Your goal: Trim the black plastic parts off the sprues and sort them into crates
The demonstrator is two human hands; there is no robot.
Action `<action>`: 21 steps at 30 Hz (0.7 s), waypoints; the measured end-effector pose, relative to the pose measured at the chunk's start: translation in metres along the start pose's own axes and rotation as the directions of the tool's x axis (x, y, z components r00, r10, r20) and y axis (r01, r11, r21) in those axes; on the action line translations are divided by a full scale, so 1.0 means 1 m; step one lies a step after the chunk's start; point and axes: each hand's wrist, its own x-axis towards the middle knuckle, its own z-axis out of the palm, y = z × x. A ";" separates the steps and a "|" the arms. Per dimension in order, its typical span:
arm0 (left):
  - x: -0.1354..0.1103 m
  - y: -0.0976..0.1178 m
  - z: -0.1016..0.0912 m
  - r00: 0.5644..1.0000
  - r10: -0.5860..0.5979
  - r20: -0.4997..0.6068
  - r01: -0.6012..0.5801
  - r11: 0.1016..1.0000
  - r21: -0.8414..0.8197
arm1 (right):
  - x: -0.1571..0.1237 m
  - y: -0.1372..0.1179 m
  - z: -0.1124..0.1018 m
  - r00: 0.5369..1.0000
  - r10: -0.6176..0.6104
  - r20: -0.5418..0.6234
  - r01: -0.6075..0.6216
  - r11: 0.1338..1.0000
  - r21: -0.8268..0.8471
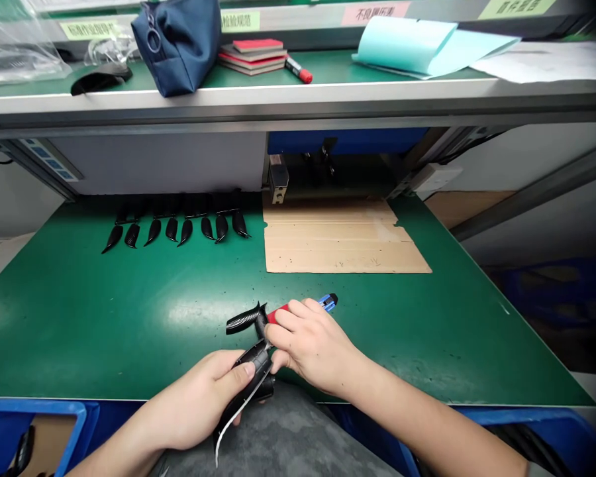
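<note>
My left hand (pixel 201 397) is closed round a black curved plastic part (pixel 248 371) at the near edge of the green table (pixel 104 318). My right hand (pixel 310 344) grips a utility knife with a red and blue handle (pixel 328 303), its front end against the part's ribbed black tip (pixel 243 319). A thin pale strip (pixel 228 427) hangs from the part below my left hand.
A row of several black curved parts (pixel 179 230) lies at the table's back left. A cardboard sheet (pixel 338 238) lies at the back middle. The shelf above holds a navy pouch (pixel 179 43), stacked notebooks (pixel 253 56), a marker and light-blue paper (pixel 417 43). Blue bins (pixel 34 430) stand below.
</note>
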 end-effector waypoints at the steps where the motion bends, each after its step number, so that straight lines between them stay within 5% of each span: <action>1: 0.001 0.000 0.000 1.000 0.007 -0.003 -0.007 1.000 0.018 | 0.000 0.000 0.001 1.000 -0.002 -0.001 0.002 1.000 0.001; 10: 0.004 -0.001 -0.001 0.996 0.006 -0.084 0.011 0.978 0.208 | -0.004 0.000 0.021 1.000 -0.019 0.016 0.019 0.999 0.030; 14: 0.005 -0.003 -0.002 0.993 0.016 -0.115 0.021 0.951 0.309 | -0.004 0.004 0.026 0.996 -0.031 0.086 0.014 0.980 0.199; 16: 0.006 -0.003 -0.002 0.992 0.028 -0.120 0.015 0.939 0.344 | -0.005 0.009 0.026 0.986 -0.060 0.155 -0.011 0.908 0.420; 18: 0.007 -0.003 -0.002 0.993 0.042 -0.112 0.000 0.936 0.351 | -0.007 0.014 0.025 0.976 -0.084 0.200 -0.073 0.742 0.666; 21: 0.009 -0.006 -0.004 0.988 0.081 -0.129 -0.038 0.952 0.305 | -0.013 0.017 0.027 0.981 0.044 0.186 -0.182 0.522 0.834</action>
